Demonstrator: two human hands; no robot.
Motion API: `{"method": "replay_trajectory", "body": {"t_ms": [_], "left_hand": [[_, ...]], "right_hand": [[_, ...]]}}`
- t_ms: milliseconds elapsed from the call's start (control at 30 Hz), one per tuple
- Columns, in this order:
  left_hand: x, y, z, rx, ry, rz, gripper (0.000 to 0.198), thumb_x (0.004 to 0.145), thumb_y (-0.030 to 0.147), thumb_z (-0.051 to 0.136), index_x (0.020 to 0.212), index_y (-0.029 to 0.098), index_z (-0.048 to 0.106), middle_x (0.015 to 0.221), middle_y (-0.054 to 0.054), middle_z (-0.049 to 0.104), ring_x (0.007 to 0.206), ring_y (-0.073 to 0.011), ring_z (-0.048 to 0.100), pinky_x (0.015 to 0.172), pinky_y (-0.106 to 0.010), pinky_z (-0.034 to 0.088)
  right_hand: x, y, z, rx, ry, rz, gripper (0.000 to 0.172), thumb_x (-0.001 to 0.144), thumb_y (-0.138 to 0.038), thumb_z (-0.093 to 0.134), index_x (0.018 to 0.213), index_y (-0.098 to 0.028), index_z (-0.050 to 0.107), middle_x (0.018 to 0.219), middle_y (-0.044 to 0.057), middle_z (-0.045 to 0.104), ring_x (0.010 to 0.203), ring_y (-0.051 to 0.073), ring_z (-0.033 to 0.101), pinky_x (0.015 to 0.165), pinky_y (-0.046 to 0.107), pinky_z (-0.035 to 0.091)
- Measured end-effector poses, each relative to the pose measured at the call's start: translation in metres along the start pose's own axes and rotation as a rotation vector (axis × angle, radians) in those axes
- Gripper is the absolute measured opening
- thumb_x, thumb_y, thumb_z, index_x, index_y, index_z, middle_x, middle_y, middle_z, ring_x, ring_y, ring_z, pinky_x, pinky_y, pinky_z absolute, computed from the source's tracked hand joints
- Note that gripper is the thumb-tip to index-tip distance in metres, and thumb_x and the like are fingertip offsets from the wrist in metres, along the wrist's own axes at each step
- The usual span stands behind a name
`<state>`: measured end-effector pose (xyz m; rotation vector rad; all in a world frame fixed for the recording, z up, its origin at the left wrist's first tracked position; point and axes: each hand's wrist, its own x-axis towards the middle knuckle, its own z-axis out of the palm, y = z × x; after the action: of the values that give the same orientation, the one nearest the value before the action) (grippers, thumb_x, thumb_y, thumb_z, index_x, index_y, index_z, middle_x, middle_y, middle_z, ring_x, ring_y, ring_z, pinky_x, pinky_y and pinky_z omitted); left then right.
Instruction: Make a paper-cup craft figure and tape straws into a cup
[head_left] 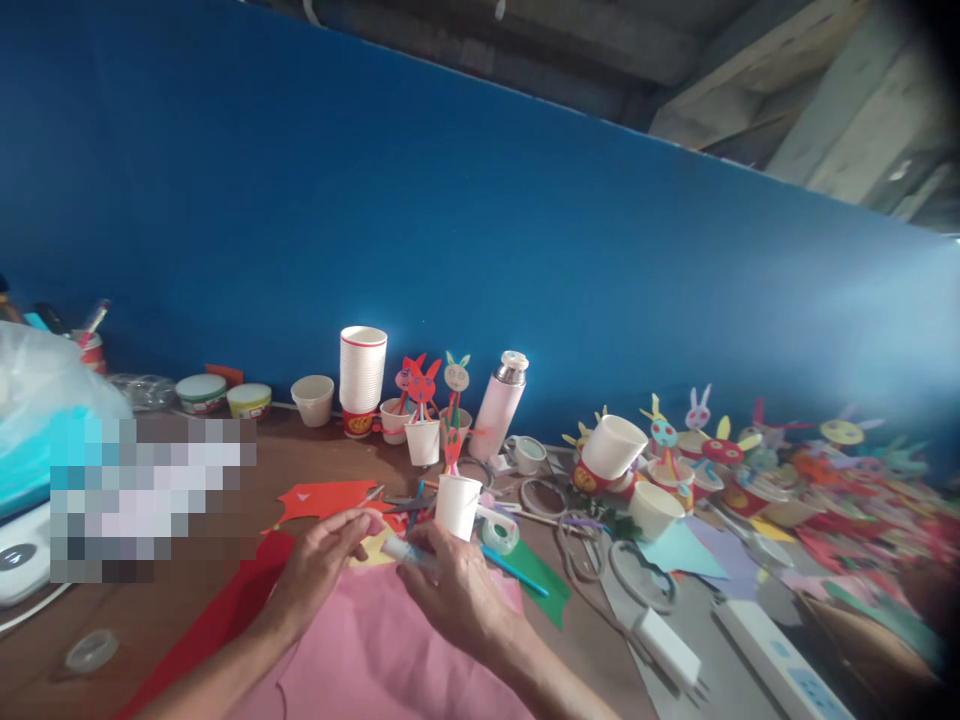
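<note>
My left hand (322, 560) and my right hand (450, 590) meet over a pink paper sheet (375, 650) at the table's front. Between them they pinch a small white tube, like a glue stick (401, 548). The right hand's fingers wrap its body; the left hand's fingertips close on its pinkish end. Just behind the hands stands a white paper cup (457, 505) with a paper rabbit figure on a stick (452, 440) behind it. Red paper (322, 498) lies to the left of it.
A stack of paper cups (362, 375), a pink thermos (499, 405), small bowls (313, 400), tape rolls (500, 535) and green paper (536, 570) crowd the brown table. Finished cup-and-rabbit crafts (697, 450) fill the right side. A white power strip (780, 660) lies front right. A blue wall stands behind.
</note>
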<state>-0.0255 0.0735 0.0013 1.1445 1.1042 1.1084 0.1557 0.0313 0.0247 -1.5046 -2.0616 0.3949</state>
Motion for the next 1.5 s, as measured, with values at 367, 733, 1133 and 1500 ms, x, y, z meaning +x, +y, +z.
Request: {"method": "replay_trajectory", "body": {"t_ms": [367, 733, 1133, 1500], "left_hand": [[-0.012, 0.01, 0.012, 0.277, -0.089, 0.297, 0.018, 0.075, 0.037, 0.059, 0.08, 0.025, 0.072, 0.088, -0.003, 0.069, 0.088, -0.021, 0.061, 0.078, -0.024, 0.048], [-0.017, 0.011, 0.014, 0.314, -0.116, 0.327, 0.019, 0.079, 0.035, 0.055, 0.082, 0.025, 0.071, 0.09, -0.004, 0.068, 0.092, -0.0219, 0.06, 0.081, -0.027, 0.047], [-0.009, 0.002, 0.007, 0.254, -0.112, 0.227, 0.02, 0.079, 0.038, 0.055, 0.08, 0.025, 0.07, 0.1, -0.004, 0.065, 0.087, -0.0209, 0.058, 0.075, -0.027, 0.046], [-0.006, 0.003, 0.006, 0.329, 0.038, 0.221, 0.025, 0.078, 0.044, 0.053, 0.078, 0.024, 0.067, 0.073, 0.001, 0.061, 0.063, -0.0153, 0.053, 0.062, -0.023, 0.043]], "right_hand": [[-0.001, -0.005, -0.005, -0.093, -0.012, 0.009, 0.015, 0.081, -0.028, 0.05, 0.087, -0.022, 0.062, 0.069, 0.001, 0.066, 0.063, 0.015, 0.062, 0.054, 0.021, 0.034], [-0.002, -0.007, -0.008, -0.084, 0.005, -0.018, 0.015, 0.081, -0.027, 0.049, 0.085, -0.022, 0.063, 0.067, 0.0, 0.065, 0.057, 0.013, 0.058, 0.051, 0.02, 0.031], [0.005, 0.001, -0.013, 0.025, 0.069, 0.059, 0.018, 0.085, -0.026, 0.045, 0.087, -0.02, 0.062, 0.069, 0.001, 0.066, 0.062, 0.013, 0.06, 0.055, 0.019, 0.036], [0.001, -0.003, -0.008, -0.048, 0.052, 0.022, 0.015, 0.083, -0.028, 0.049, 0.087, -0.022, 0.062, 0.069, 0.0, 0.066, 0.058, 0.014, 0.058, 0.052, 0.02, 0.032]]}}
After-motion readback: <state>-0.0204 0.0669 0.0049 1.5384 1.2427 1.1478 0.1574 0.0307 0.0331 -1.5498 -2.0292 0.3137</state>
